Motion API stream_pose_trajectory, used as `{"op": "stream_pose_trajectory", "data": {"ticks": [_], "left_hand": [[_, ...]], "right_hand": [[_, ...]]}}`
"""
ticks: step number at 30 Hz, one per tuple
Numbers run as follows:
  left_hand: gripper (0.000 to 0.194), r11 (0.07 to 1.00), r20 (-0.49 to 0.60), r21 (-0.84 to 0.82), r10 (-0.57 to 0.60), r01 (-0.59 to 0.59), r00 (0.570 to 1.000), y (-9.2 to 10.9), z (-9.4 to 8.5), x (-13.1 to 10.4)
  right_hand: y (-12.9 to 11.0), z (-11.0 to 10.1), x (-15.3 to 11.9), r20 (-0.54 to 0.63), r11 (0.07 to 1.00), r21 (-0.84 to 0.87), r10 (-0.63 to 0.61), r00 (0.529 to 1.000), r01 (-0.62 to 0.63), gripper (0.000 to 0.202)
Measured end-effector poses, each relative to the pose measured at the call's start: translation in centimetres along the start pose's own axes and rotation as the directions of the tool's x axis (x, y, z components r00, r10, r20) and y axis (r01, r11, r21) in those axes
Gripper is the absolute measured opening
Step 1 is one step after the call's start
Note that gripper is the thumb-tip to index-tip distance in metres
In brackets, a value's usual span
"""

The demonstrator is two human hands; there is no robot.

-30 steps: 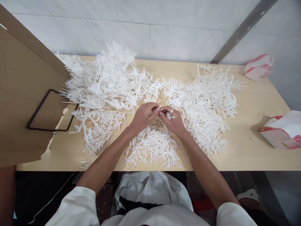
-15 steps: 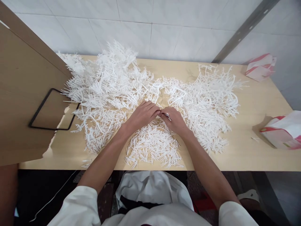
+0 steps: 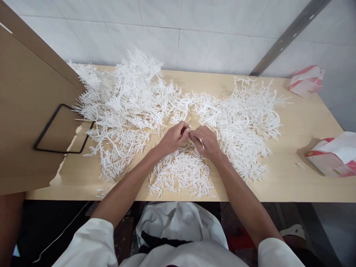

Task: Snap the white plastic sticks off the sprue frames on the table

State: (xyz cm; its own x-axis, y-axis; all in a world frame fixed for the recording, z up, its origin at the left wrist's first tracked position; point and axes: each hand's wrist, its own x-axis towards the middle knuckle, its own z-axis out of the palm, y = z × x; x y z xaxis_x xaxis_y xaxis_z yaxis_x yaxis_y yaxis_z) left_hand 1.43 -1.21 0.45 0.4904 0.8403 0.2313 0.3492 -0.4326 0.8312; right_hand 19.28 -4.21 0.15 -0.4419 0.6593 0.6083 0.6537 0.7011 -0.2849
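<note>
- Left hand [image 3: 175, 138]: thumb and fingers pinched together; the gap between thumb and forefinger now faces the camera, whereas half a second earlier the back of the hand covered it; whether a part is gripped cannot be told.
- Right hand [image 3: 208, 144]: fingers curled closed around a slim white piece [image 3: 201, 143]; the piece projects above the curled fingers; one second earlier, several branched white ends protruded there.
- Hand position: fingertips of both hands meet or nearly meet above the table [image 3: 289, 181], behind the near pile [image 3: 180, 172] of short white sticks; location essentially unchanged.
- Left pile [image 3: 128, 96] and right pile [image 3: 244, 122]: branched white pieces, one pile each side of the hands; no clear change in either.
- Surroundings: cardboard [image 3: 30, 85] and black frame [image 3: 48, 127] at left; near packet [image 3: 330, 155] and far packet [image 3: 306, 81], both red and white, at right; arrangement unchanged.
</note>
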Motion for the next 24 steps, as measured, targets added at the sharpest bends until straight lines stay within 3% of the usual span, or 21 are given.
{"op": "stream_pose_trajectory", "data": {"ticks": [3, 6, 9, 11, 13, 15, 18, 21, 24], "left_hand": [[0.022, 0.981, -0.034, -0.184, -0.066, 0.059, 0.997, 0.0, 0.1, 0.2], [0.016, 0.966, -0.116, -0.254, -0.08, 0.049, 0.99, -0.2, -0.1, 0.5], [0.019, 0.985, -0.281, -0.165, -0.102, 0.057, 0.954, -0.5, -0.5, 0.7], [0.027, 0.999, -0.357, -0.038, -0.043, 0.032, 0.933, -0.5, -0.8, 0.7], [0.027, 0.999, -0.313, 0.029, 0.042, -0.034, 0.949, -0.4, -1.2, 0.7], [0.022, 0.995, -0.18, 0.018, 0.098, -0.096, 0.979, -0.2, -1.4, 0.7], [0.018, 0.989, -0.044, 0.042, 0.145, -0.143, 0.989, -0.1, -1.7, 0.8], [0.021, 0.975, 0.011, 0.124, 0.184, -0.184, 0.983, -0.2, -1.7, 0.8], [0.02, 0.976, 0.007, 0.175, 0.132, -0.131, 0.991, -0.2, -1.2, 0.5]], "right_hand": [[-0.5, 0.1, 0.1, 0.003, 0.999, 0.01, 0.042, 0.999, -0.042, 0.012], [-0.7, 0.5, 0.1, -0.043, 0.977, 0.084, 0.199, 0.979, -0.195, 0.012], [-0.6, 0.7, 0.1, -0.068, 0.909, 0.209, 0.382, 0.921, -0.362, 0.016], [-0.5, 0.8, 0.1, -0.078, 0.872, 0.261, 0.446, 0.892, -0.414, 0.017], [-0.4, 0.8, 0.1, -0.096, 0.868, 0.273, 0.454, 0.886, -0.415, 0.016], [-0.4, 0.7, 0.1, -0.1, 0.877, 0.268, 0.438, 0.893, -0.4, 0.015], [0.0, 0.7, 0.0, -0.08, 0.901, 0.232, 0.392, 0.916, -0.365, 0.013], [0.4, 0.8, -0.1, -0.054, 0.922, 0.177, 0.358, 0.932, -0.344, 0.01], [0.5, 1.0, 0.0, -0.039, 0.954, 0.098, 0.289, 0.956, -0.284, 0.01]]}}
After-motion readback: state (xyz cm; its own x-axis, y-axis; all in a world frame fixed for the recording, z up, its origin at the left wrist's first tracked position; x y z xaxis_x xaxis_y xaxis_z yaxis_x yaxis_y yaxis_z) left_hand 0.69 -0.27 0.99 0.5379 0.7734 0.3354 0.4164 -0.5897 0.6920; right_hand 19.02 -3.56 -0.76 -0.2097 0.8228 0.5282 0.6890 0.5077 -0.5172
